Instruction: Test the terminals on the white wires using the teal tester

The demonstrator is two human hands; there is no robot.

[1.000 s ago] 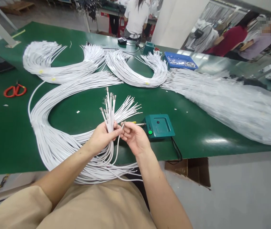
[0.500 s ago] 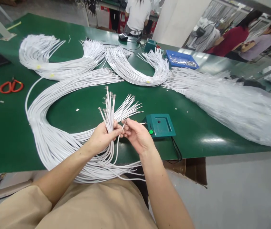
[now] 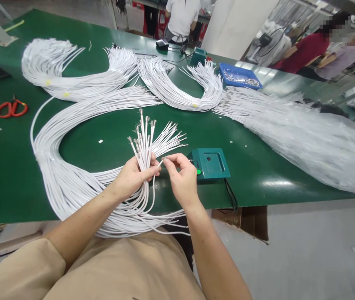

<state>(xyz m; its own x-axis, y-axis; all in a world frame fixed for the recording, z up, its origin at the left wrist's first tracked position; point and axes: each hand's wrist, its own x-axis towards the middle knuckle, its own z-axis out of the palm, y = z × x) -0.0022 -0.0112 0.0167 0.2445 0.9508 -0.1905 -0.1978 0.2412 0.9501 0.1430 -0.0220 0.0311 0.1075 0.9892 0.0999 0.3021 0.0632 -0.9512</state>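
My left hand is closed around several white cables, whose frayed, stripped wire ends fan upward. Between its thumb and fingers it also pinches a single white cable, which loops down toward the bundle. With thumb and forefinger, my right hand pinches the tip of that same cable, just left of a green box-shaped machine with a lit green button. A long bundle of white cables curves over the table beneath and beside my left hand. More stripped ends lie behind my hands.
Further coiled cable bundles lie at the back of the green table. Red-handled scissors are at the left. A blue tray holds small metal parts, and plastic-wrapped cables cover the right side. Other people stand beyond.
My right hand has turned over, its back now facing up, with its fingers pinching the cable tip. The view has shifted slightly. My left hand keeps its hold on the cables.
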